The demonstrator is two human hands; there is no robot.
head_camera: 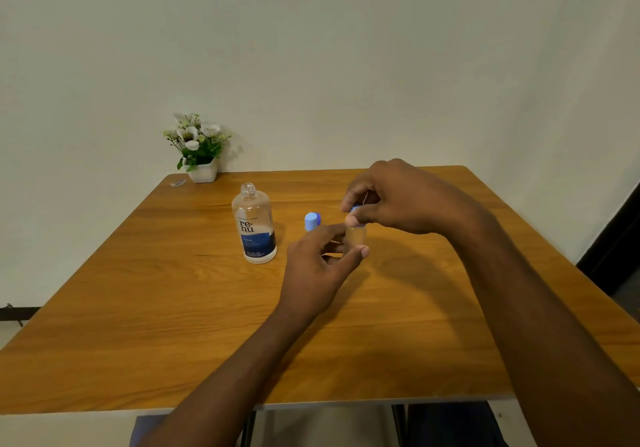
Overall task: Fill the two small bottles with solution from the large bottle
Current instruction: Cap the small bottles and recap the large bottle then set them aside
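Near the middle of the bench, I see both hands meeting on one small bottle. The left hand grasps its clear body between thumb and fingertips. The right hand comes over the top and pinches its blue cap. I cannot tell whether the cap is going on or coming off, nor how full the bottle is.

The second small bottle stands capped just behind the left hand, at about ten o'clock from the held one. The large bottle stands upright at nine o'clock with its neck uncapped and liquid low in its body. A potted flower sits in the far corner at eleven o'clock.

I judge the small bottle to be light, thin-walled plastic with a smooth surface, likely slippery if wet. I would grip it low on the body, firmly enough to resist the cap's twist but not so hard that liquid squeezes out. The large bottle looks heavier and stiffer, so I would take it around the labelled waist and tip it slowly.
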